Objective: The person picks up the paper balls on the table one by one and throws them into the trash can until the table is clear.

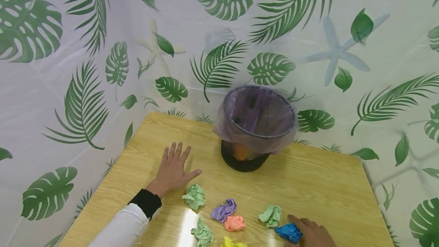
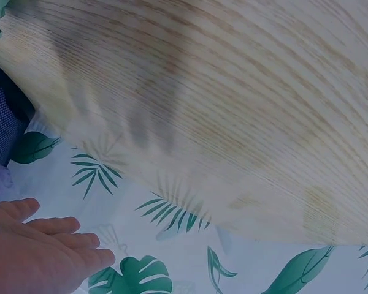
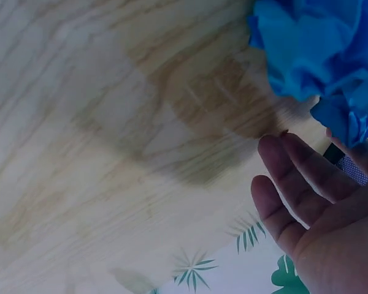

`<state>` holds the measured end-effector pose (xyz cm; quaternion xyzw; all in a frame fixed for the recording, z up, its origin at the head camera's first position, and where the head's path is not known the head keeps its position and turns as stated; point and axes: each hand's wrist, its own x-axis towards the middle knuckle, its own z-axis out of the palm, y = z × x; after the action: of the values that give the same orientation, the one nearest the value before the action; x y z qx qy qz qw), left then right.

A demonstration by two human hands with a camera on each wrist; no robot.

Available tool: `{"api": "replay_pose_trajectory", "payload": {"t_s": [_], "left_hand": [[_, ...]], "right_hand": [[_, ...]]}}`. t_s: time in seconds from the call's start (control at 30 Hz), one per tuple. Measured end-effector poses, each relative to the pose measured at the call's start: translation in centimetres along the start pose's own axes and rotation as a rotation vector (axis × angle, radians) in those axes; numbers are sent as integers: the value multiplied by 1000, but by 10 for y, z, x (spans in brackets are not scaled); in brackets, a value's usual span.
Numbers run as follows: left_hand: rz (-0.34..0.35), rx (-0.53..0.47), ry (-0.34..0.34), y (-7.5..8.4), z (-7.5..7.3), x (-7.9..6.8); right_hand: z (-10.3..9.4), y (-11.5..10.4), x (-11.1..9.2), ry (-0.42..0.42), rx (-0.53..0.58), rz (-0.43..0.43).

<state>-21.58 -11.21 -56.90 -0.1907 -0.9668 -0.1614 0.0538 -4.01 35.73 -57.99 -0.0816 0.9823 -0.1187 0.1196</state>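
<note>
A crumpled blue paper ball (image 1: 289,232) sits between the thumb and index finger of my right hand (image 1: 313,234), which pinches it near the table's front. The right wrist view shows the same blue paper large at upper right, with the other fingers (image 3: 294,177) extended beside it; the thumb is hidden there. My left hand (image 1: 172,172) lies with fingers spread over the left part of the table and holds nothing. Just below it is a crumpled green paper ball (image 1: 194,196). Another green paper ball (image 1: 271,215) lies left of my right hand.
On the wooden table (image 1: 322,186), a black bin (image 1: 245,165) with a translucent purple bag (image 1: 219,123) stands at the back. Purple (image 1: 224,210), orange (image 1: 235,223), yellow (image 1: 233,243) and green paper balls (image 1: 202,233) lie at the front. A leaf-printed sheet surrounds the table.
</note>
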Motion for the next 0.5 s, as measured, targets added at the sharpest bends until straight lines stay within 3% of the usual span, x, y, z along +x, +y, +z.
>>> {"api": "replay_pose_trajectory", "payload": {"t_s": [0.23,0.5], "left_hand": [[17,-9,13,1,0,0],[15,6,3,2,-2,0]], "right_hand": [[2,-2,3,12,14,-4],[-6,-9,9,-21,94,111]]}}
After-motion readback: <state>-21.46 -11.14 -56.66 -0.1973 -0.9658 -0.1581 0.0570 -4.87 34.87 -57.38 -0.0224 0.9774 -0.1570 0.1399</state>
